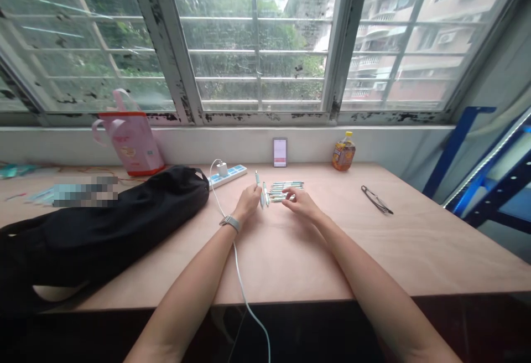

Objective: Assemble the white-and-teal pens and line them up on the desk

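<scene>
In the middle of the table, several slim pale-green and white pens [276,185] lie side by side in a row. My left hand [248,201] is closed just left of them, with a similar pen [257,176] upright in its fingers. Another pen [266,192] stands out at an angle between that hand and the row; I cannot tell whether the fingers touch it. Over the right part of the row hovers my right hand [302,203], fingers bent and apart, nothing seen in them. It hides some of the pens.
A black bag [157,202] covers the left side, near a white power strip [232,175] with a cable beside my left arm. A phone [280,153] leans on the wall. A drink bottle [343,153], dark glasses-like object [375,199] and pink container [135,144] also stand or lie around.
</scene>
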